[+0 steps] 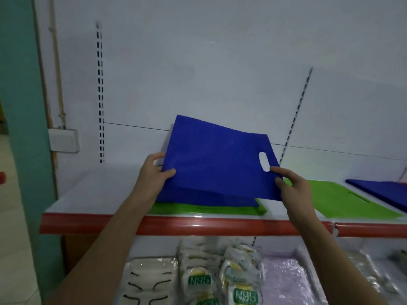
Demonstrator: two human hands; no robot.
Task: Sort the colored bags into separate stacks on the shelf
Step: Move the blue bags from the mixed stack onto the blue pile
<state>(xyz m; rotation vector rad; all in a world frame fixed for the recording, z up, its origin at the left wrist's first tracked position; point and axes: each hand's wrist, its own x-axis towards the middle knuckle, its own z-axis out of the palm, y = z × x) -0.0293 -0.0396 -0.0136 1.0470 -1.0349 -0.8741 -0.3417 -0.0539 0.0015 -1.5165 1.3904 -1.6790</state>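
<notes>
shelf (92,190) left part bare, open to reach | centre: lifted blue bag (211,159) tilted over green bag (204,209) | right: green stack (343,199) beside blue stack (383,191) | red front lip (176,226) along edge

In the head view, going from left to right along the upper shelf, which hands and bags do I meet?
left hand → blue bag held up by both hands → right hand → flat green bag → blue stack at the far right.
</notes>
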